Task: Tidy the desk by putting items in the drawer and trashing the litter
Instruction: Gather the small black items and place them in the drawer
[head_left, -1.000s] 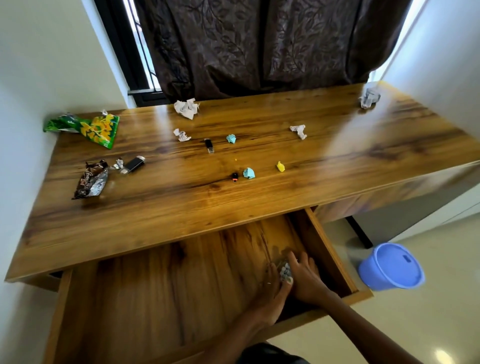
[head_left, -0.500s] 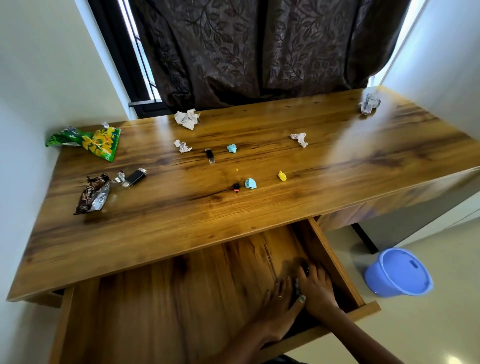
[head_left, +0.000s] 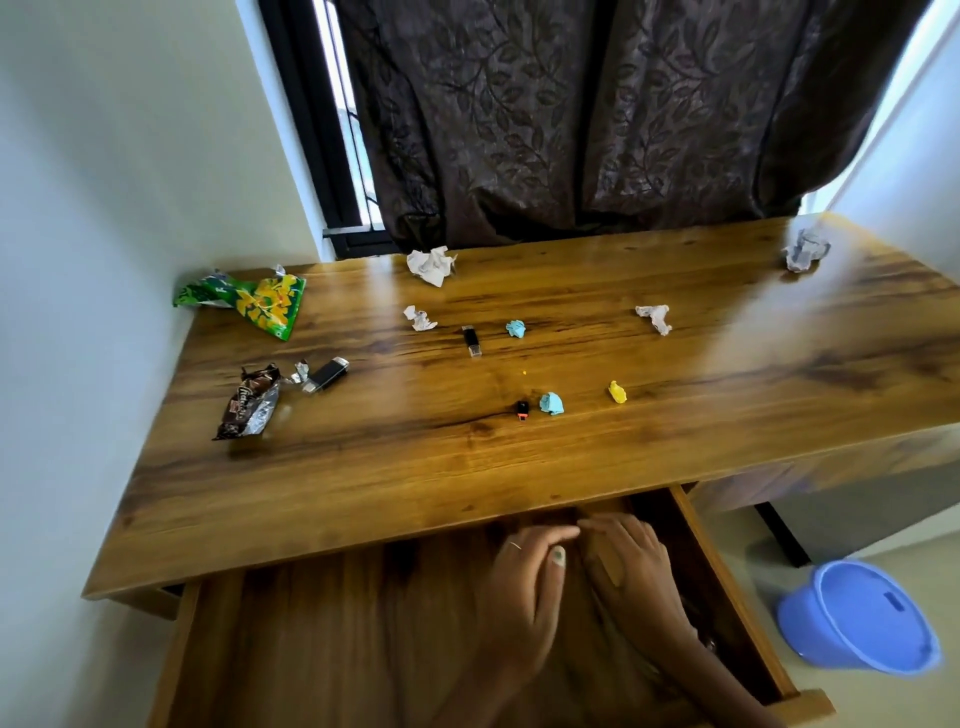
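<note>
Wide glossy brown wooden counter (head_left: 519, 452) carries everything left to sort; nothing on it is being touched. Beneath its front edge the long wooden drawer (head_left: 332, 639) is pulled well out, so there is room to drop keepers in. Round blue plastic bin (head_left: 857, 618) sits on the floor off the right front corner, within easy reach for litter.

Both hands are down inside the drawer, near its back right part. Left hand (head_left: 524, 597) lies palm down with fingers stretched forward, grip released, holding nothing visible. Right hand (head_left: 631, 566) sits just beside it, fingers loosely bent toward the back; cannot tell whether its grip encloses anything. Probably arranging something in the drawer, but the contents are hidden.

Litter by size: green and yellow crumpled snack packet (head_left: 249, 301) at the back left corner, brown foil chocolate wrapper (head_left: 249, 405) near the left edge, white crumpled paper ball (head_left: 431, 265) by the curtain, grey-white paper wad (head_left: 805, 252) back right. Smaller white, blue and yellow scraps are scattered mid-counter.

Keepers for the drawer: black and silver rectangular gadget (head_left: 327, 374) beside the wrapper, black USB stick (head_left: 471, 340) mid-counter.
</note>
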